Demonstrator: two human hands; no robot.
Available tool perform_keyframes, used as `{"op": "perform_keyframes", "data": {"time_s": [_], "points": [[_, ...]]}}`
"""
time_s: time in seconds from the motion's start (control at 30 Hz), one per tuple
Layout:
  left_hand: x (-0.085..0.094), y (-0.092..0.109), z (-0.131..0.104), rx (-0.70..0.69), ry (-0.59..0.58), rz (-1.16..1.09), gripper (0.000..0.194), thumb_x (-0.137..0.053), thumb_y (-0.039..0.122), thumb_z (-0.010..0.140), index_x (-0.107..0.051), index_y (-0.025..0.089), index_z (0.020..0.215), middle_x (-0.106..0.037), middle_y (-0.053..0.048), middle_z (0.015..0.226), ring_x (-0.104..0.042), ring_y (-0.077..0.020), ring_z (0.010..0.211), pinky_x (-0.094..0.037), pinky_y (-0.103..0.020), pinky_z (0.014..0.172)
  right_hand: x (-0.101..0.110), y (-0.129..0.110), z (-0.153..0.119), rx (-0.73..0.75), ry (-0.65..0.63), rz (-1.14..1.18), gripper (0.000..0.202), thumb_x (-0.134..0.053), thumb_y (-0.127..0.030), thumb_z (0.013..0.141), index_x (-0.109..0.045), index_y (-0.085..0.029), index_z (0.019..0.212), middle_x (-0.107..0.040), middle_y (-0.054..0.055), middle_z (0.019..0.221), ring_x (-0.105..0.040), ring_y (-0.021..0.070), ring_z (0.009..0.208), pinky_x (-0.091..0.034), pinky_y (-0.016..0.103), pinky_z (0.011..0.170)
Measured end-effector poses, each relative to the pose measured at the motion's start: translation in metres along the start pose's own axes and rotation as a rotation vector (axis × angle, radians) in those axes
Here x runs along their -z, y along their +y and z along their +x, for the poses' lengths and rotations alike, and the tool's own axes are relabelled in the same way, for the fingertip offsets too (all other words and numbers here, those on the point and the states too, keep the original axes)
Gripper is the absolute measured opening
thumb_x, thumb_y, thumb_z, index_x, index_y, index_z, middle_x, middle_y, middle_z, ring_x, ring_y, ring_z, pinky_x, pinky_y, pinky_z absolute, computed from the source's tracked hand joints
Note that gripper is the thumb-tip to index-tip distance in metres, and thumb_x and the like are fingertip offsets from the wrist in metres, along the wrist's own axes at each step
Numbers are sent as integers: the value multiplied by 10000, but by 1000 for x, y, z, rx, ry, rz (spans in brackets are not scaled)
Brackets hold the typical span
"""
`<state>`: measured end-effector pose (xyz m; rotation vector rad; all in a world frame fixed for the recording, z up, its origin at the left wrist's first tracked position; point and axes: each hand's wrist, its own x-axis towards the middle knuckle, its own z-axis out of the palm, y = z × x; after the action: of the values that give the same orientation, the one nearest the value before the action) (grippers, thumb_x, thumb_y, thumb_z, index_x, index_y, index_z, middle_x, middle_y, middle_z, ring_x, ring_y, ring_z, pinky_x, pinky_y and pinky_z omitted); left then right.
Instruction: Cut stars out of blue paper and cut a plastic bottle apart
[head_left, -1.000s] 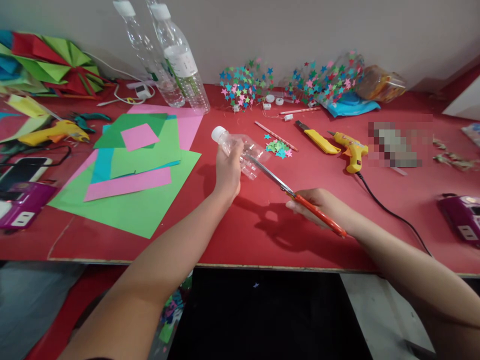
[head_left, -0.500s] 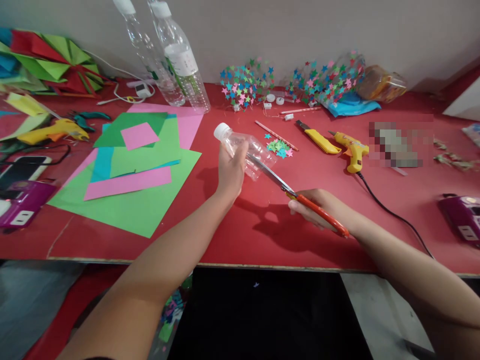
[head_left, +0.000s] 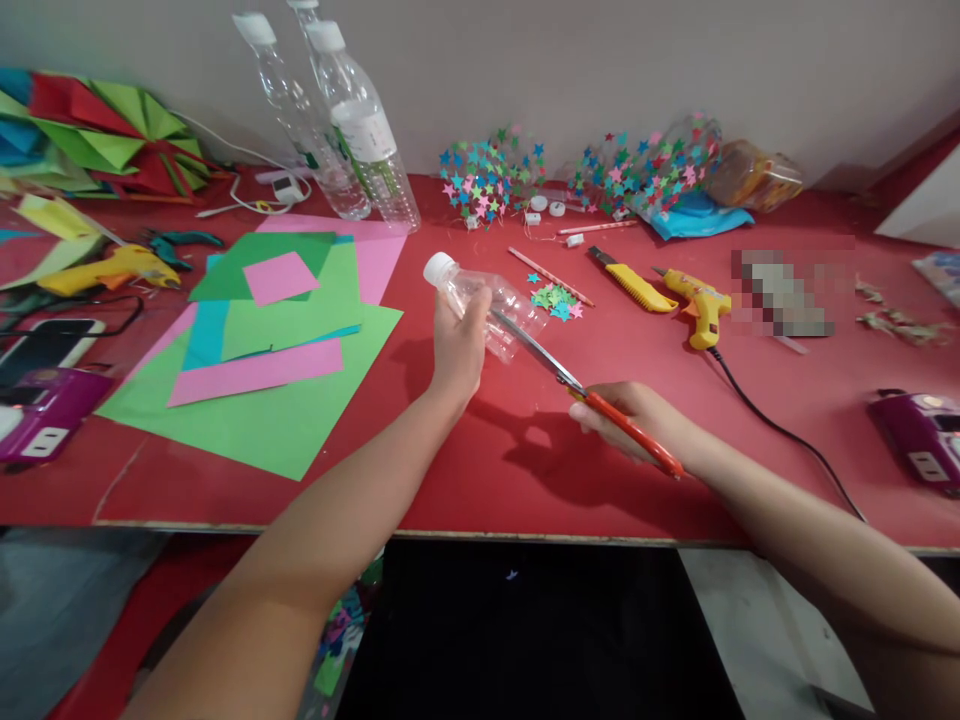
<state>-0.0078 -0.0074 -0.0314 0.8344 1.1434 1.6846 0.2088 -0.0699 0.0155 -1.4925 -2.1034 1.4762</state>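
My left hand (head_left: 459,345) is closed around a clear plastic bottle piece (head_left: 517,300) with a white cap pointing up and to the left. In my right hand (head_left: 637,415) is a pair of scissors (head_left: 626,430) with red-orange handles. Its long metal blades look nearly closed and reach to the bottle's side by my left thumb. Whether the tips are inside the plastic, I cannot tell. Just behind the bottle lies a small pile of paper stars (head_left: 559,302) in green, blue and pink.
Coloured paper sheets (head_left: 247,440) lie left on the red table (head_left: 465,480). Behind stand tall plastic bottles (head_left: 367,140) and star-covered clear pieces (head_left: 487,180). A yellow box cutter (head_left: 637,285) and a corded glue gun (head_left: 701,305) lie right; another glue gun (head_left: 112,268) is far left.
The view has shifted slightly. My right hand and the scissors have moved a little to the left, toward the bottle piece; my left hand keeps its grip.
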Motion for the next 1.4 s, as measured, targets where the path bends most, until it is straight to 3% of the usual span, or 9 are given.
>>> {"op": "perform_keyframes", "data": {"time_s": [0.1,0.37,0.53,0.77,0.93,1.1,1.23,1.4], "points": [[-1,-3,0,-133,11,24,311,-711,413,781,-559,276,1015,-631,-12,933,-633,-203,999,-506,-321,886,1,2,1,7,-8,-24,440,-592,-614,845,-541,-190,740,-473,-56,559,-405,87,459,-276,242,478],[3,-8,3,-161,-14,36,291,-705,398,788,-557,259,997,-614,-10,938,-622,-178,916,-476,-313,863,0,-2,3,81,39,-65,494,-569,-629,847,-456,-202,625,-413,-48,557,-360,94,499,-278,257,496],[5,-12,8,-223,-5,124,330,-703,469,789,-527,251,962,-574,1,838,-589,-175,811,-468,-320,786,1,-4,2,37,16,-37,495,-566,-638,843,-458,-208,623,-345,-73,482,-323,82,429,-236,249,459],[8,-14,6,-375,-262,154,376,-642,576,824,-530,259,992,-618,-55,950,-640,-225,918,-479,-401,887,1,3,-1,49,19,-60,418,-579,-560,871,-454,-208,685,-420,-68,534,-379,85,460,-271,238,473],[9,-12,5,-395,-241,179,387,-642,579,823,-523,266,1017,-636,-46,967,-655,-223,946,-489,-388,897,-3,-3,0,109,52,-71,475,-557,-602,860,-435,-206,627,-405,-51,548,-367,93,491,-281,246,483],[12,-17,8,-389,-242,206,422,-617,598,833,-522,257,1063,-651,-60,1002,-658,-224,992,-500,-378,903,-4,-7,1,58,56,-74,512,-538,-646,851,-447,-207,604,-361,-64,447,-349,89,416,-260,254,457],[11,-19,8,-428,-241,229,478,-603,647,816,-514,257,1078,-655,-66,1014,-659,-227,992,-501,-387,904,-2,-2,-1,26,21,-30,441,-567,-597,863,-530,-195,685,-419,-68,429,-402,99,394,-300,242,443],[6,-14,3,-527,-295,235,412,-600,608,842,-496,261,1039,-681,-55,925,-676,-208,884,-526,-367,827,2,-2,-3,27,3,-56,406,-525,-555,905,-571,-191,733,-479,-53,454,-478,119,433,-365,247,478]]}}
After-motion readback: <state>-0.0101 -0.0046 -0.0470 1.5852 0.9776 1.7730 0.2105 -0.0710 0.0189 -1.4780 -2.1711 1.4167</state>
